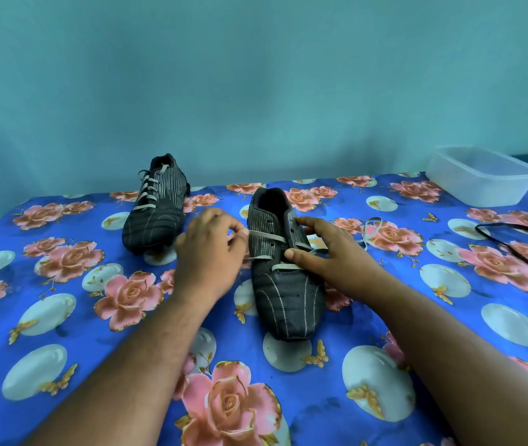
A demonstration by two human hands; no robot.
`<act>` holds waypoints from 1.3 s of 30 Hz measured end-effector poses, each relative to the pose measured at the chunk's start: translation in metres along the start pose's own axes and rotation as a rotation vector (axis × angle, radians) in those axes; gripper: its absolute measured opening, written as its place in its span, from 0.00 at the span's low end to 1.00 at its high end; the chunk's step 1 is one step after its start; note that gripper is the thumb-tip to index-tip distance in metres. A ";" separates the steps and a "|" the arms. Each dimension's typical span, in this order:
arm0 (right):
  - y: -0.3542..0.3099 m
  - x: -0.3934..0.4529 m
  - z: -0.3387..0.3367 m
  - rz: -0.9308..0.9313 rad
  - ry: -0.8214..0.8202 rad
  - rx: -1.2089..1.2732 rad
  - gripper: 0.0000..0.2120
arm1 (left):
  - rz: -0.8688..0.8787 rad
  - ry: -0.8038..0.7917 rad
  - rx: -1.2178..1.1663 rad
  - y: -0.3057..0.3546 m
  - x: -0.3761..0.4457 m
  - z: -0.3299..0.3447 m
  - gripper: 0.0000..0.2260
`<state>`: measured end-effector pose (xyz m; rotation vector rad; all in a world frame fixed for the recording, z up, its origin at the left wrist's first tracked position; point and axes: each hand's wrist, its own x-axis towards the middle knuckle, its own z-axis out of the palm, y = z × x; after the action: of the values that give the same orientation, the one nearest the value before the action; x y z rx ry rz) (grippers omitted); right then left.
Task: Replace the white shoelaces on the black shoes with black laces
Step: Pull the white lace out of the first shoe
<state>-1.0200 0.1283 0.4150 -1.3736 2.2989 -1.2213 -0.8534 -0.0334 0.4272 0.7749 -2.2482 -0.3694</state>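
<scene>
- On the counter (63,317), under a blue cloth with pink roses, sits the near black shoe (285,284) with its toe pointing at the person.
- Left hand (208,255): its grip is closed tight, with the fingers curled and pinching the white lace (267,236) at the shoe's left side.
- That lace runs across the shoe, and a loose end lies on the cloth to the right.
- Right hand (330,255): its grip is wide, with straight fingers resting on the shoe's right side and the thumb on the lace rows. It holds nothing.
- Far black shoe (156,207) stands behind and to the left, with its white laces in all rows.
- Black laces (513,243) lie loose at the right edge, well apart from both shoes.
- Clear plastic box (481,178) sits at the back right corner.
</scene>
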 end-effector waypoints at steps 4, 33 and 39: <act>0.001 0.001 0.000 0.012 -0.007 0.002 0.41 | -0.142 0.007 0.029 -0.015 0.004 -0.005 0.06; -0.013 -0.007 -0.031 -0.001 0.080 0.023 0.08 | 0.111 -0.236 -0.294 -0.012 -0.002 -0.001 0.37; -0.030 -0.015 -0.018 -0.204 0.002 0.006 0.02 | 0.148 -0.571 -0.304 -0.005 -0.010 0.003 0.49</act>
<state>-1.0024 0.1434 0.4447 -1.6381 2.1979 -1.2844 -0.8476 -0.0305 0.4176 0.3648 -2.6580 -0.9296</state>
